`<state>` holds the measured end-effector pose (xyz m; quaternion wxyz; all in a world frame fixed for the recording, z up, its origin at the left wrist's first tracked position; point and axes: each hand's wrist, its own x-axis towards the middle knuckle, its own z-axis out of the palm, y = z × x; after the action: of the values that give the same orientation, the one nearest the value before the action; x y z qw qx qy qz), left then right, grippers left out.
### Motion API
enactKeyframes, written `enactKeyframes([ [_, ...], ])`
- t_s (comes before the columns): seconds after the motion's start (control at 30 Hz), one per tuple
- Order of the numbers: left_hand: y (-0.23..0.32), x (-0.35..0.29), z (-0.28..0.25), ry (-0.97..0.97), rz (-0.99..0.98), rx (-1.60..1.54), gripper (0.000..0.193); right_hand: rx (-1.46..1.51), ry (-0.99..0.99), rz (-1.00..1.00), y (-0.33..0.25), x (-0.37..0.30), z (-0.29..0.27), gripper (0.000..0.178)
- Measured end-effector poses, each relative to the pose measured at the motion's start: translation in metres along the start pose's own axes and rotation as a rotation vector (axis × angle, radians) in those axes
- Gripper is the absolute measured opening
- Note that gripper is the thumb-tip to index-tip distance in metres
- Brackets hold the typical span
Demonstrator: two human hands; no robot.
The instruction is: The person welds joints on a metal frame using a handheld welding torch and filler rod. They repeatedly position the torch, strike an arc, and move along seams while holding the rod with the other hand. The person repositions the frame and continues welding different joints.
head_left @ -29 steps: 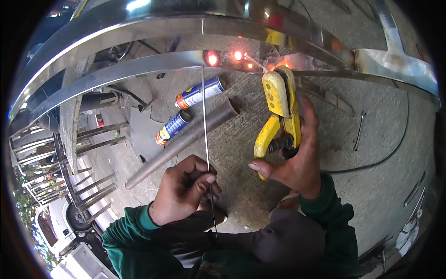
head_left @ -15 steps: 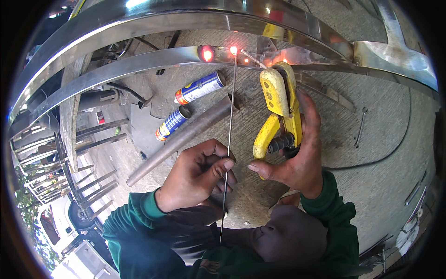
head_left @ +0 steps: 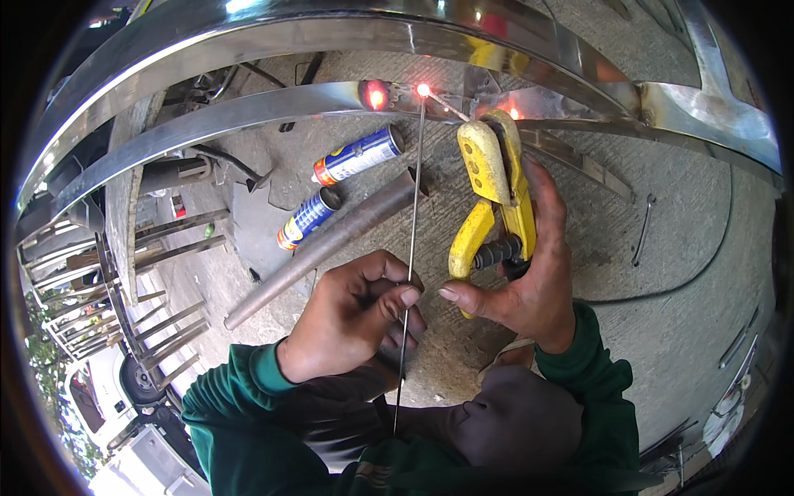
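Observation:
My left hand (head_left: 351, 310) pinches a long thin metal rod (head_left: 416, 182) between thumb and fingers. The rod stands nearly upright in the view, its far tip at a bright glowing spot (head_left: 423, 89) on the lower curved shiny metal bar (head_left: 248, 114). Wrapped round a yellow welding electrode holder (head_left: 481, 165) is my right hand (head_left: 538, 277), thumb on its lever. From the holder's jaws a short pale electrode (head_left: 451, 107) slants left to the same glowing spot. A second red glow (head_left: 376, 97) shows on the bar just to the left.
A wider curved metal bar (head_left: 331, 35) arches across the top. On the concrete floor lie two blue spray cans (head_left: 357, 157), a brown metal tube (head_left: 322, 248), a wrench (head_left: 641, 231) and a black cable (head_left: 662, 293). Metal railings (head_left: 124, 306) stand at left.
The rod tip, the electrode tip and the bright spot have shifted slightly right. The electrode holder has moved slightly left. Both hands keep their grips.

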<state>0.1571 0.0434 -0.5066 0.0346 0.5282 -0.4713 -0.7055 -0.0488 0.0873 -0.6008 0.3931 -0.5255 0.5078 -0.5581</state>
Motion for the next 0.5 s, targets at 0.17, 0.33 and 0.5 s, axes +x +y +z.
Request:
enactKeyframes([
  [0.17, -0.0002, -0.0014, 0.0012, 0.007, -0.028, -0.053, 0.015, 0.008, 0.008, -0.026, 0.001, 0.0011, -0.0012, 0.114],
  [0.33, 0.0016, -0.0016, 0.0009, -0.001, -0.048, -0.052, 0.019, 0.025, 0.015, -0.051, 0.0017, 0.0022, -0.0019, 0.114],
  [0.5, 0.0031, -0.0007, 0.0012, 0.009, -0.03, -0.045, 0.019, -0.001, 0.004, -0.026, 0.0012, 0.002, -0.0032, 0.114],
])
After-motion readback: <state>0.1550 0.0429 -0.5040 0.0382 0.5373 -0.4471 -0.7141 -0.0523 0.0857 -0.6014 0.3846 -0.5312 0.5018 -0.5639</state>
